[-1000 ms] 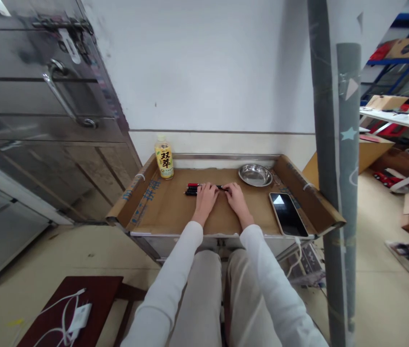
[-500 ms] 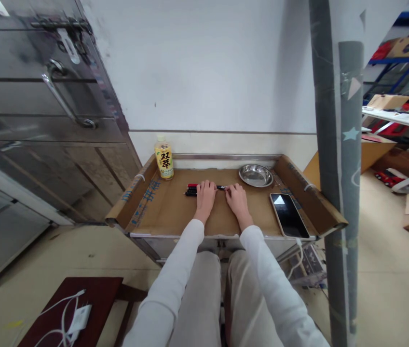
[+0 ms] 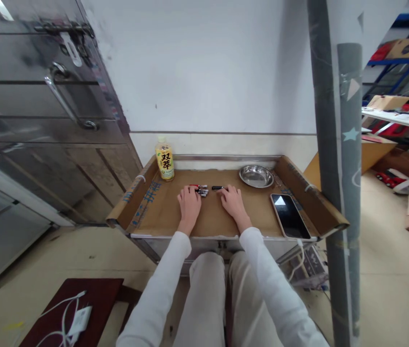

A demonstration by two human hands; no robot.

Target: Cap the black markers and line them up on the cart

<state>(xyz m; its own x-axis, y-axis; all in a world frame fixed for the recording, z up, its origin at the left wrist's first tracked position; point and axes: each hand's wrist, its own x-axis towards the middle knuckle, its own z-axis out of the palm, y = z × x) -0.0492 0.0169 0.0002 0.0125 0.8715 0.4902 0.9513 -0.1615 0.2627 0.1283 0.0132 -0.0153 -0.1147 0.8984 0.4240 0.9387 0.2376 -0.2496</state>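
Note:
Several slim pens (image 3: 203, 192), one red and the others dark with pale ends, lie side by side on the cardboard lining. My left hand (image 3: 189, 206) rests with bent fingers closed over their left ends, which it hides. To the right, a short black pen-like piece (image 3: 217, 187) sticks out from the fingertips of my right hand (image 3: 234, 202). Those fingers pinch its right end, so its full length is hidden. A small gap of bare cardboard separates it from the bunch of pens.
The cardboard-lined tabletop (image 3: 164, 217) has raised side flaps. A yellow-labelled drink bottle (image 3: 165, 161) stands at its back left. A shallow steel bowl (image 3: 256, 176) sits at the back right, and a phone (image 3: 290, 215) with a cable lies in front of it. A grey wrapped pole (image 3: 345, 159) rises at right.
My left hand has slid left along the pens, uncovering their right ends. My right hand has shifted slightly left, with the black piece now apart from the bunch.

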